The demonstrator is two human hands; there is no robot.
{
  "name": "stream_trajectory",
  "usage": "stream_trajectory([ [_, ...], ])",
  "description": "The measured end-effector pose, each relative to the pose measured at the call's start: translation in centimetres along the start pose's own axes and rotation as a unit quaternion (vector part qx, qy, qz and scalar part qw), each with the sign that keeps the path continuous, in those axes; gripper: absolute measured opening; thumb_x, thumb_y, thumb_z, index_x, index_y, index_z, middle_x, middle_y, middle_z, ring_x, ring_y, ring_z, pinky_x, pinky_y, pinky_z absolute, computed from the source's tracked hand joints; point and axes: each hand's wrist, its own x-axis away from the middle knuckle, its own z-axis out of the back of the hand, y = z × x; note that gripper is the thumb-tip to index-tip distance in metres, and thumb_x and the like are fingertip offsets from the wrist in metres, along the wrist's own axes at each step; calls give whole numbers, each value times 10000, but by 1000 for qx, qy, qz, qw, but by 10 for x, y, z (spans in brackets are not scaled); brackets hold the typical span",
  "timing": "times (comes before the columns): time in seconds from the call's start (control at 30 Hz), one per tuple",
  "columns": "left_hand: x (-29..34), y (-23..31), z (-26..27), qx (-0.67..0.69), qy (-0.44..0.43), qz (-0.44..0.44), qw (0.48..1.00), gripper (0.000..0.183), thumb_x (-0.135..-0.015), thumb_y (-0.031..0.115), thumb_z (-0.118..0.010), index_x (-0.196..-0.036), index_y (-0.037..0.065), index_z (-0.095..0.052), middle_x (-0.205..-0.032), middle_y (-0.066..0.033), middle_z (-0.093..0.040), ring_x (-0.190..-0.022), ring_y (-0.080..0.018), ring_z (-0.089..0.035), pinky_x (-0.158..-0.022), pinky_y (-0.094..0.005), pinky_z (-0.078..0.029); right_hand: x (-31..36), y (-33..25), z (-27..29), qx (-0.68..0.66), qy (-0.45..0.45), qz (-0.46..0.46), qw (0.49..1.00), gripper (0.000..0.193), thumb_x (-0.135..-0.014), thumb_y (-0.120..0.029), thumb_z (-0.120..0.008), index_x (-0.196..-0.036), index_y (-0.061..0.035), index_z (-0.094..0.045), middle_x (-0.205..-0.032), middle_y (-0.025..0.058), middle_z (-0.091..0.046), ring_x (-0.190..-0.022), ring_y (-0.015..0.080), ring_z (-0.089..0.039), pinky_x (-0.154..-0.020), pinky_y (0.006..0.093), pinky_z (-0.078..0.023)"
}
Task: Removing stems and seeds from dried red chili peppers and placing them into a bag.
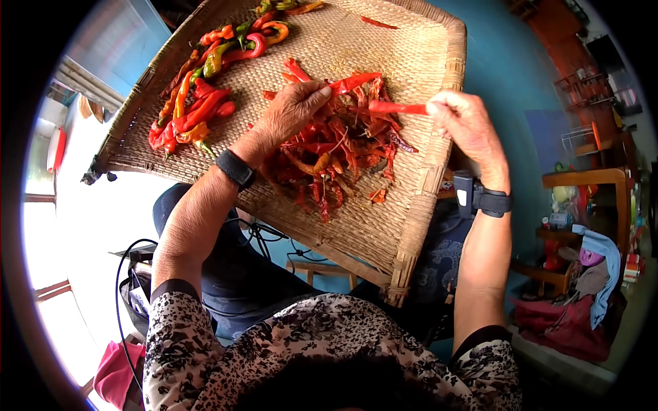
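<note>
A pile of red chili peppers [329,147], many shrivelled and dried, lies in the middle of a woven basket tray [418,61]. Over the pile's far side, my left hand [296,109] pinches a glossy red chili pepper [355,83] that points right. My right hand [466,123], above the tray's right rim, grips the end of a slim, smooth red piece [397,107], which looks like another chili pepper and points left. A small gap separates the two red pieces. Fresher red, orange and green peppers [199,113] are heaped along the tray's left side.
The tray rests over my lap, its near corner [396,294] toward me. One loose red pepper [378,22] lies near the far rim. Black cables [264,236] hang below the tray. A wooden shelf [586,178] with cloths and containers stands at right.
</note>
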Motion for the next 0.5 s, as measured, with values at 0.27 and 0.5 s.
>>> stream_trajectory([
  [0.27, 2, -9, -8, -20, 4, 3, 1000, 344, -983, 282, -458, -1087, -33, -552, -920, -71, -643, -868, -138, -627, -769, -268, -519, 26, 25, 49, 114, 191, -99, 970, 250, -884, -256, -613, -895, -7, -620, -711, 44, -589, -659, 145, -573, -602, 293, -484],
  [0.5, 1, 3, -19, -104, 12, -107, 989, 237, -955, 210, -509, -1012, -5, -591, -793, -100, -664, -729, -169, -641, -669, -312, -505, 10, 0, -12, 186, 168, 78, 965, 285, -807, -177, -684, -1045, -34, -619, -968, 147, -636, -875, 269, -615, -764, 358, -490],
])
